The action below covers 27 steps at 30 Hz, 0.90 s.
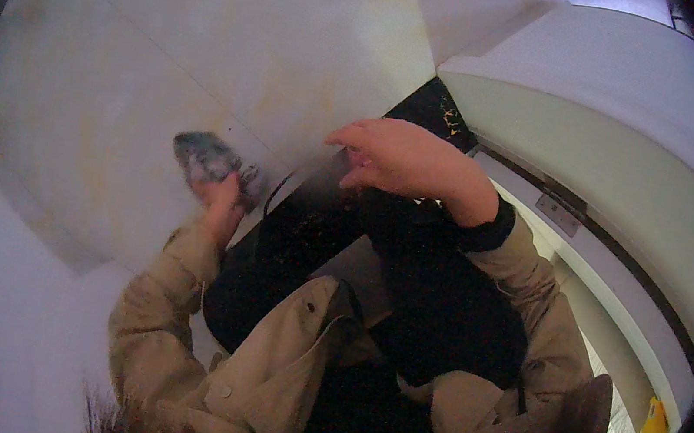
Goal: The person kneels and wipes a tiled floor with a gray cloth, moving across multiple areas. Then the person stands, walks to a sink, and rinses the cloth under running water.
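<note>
My left hand (221, 200) grips a crumpled, mottled dark green and grey rag or wrapper (205, 155); blur hides its exact kind. It is in front of the pale wall (163, 61), which shows yellowish stains; I cannot tell whether the two touch. Over my dark-clad knees, my right hand (410, 159) has its fingers bent and its thumb apart, with nothing clearly seen in it. A thin dark cord or strap (272, 197) curves between the two hands.
Black skirting (436, 110) with flaked patches runs along the wall's foot. To the right, a white door or panel carries a metal hinge (559, 213) on its frame. A yellow object (655, 429) is at the lower right. Tan jacket sleeves (156, 316) cover my arms.
</note>
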{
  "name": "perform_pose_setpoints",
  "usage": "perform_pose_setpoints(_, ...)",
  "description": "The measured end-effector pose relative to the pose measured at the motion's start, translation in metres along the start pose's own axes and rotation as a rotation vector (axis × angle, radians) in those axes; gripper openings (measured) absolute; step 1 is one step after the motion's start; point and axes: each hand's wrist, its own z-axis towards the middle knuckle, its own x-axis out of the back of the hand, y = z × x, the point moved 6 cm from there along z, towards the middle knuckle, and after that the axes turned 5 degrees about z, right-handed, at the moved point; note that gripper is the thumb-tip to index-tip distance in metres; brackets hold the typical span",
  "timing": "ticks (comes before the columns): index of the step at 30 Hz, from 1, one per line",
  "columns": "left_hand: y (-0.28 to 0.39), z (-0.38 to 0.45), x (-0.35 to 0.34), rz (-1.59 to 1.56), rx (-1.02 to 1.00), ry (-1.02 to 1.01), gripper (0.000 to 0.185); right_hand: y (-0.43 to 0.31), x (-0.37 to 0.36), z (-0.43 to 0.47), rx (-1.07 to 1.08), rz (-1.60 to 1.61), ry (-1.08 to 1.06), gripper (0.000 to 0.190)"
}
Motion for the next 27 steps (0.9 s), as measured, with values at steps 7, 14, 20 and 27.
perform_pose_setpoints(7, 0.109, 0.080, -0.195, 0.837, -0.187, -0.093, 0.082, 0.004, 0.009, 0.012, -0.071, 0.059, -0.012, 0.048)
perform_pose_setpoints(14, 0.246, 0.029, -0.283, 0.645, -0.956, -0.639, 0.041, 0.028, 0.031, 0.011, -0.322, 0.128, 0.023, 0.047)
perform_pose_setpoints(20, 0.234, 0.002, -0.129, -0.307, -0.162, -0.546, 0.044, 0.037, 0.071, 0.020, -0.154, 0.112, 0.282, 0.038)
perform_pose_setpoints(27, 0.160, 0.002, -0.002, 0.405, -0.381, 0.441, 0.071, 0.128, 0.085, 0.081, -0.503, -0.243, 0.138, 0.033)
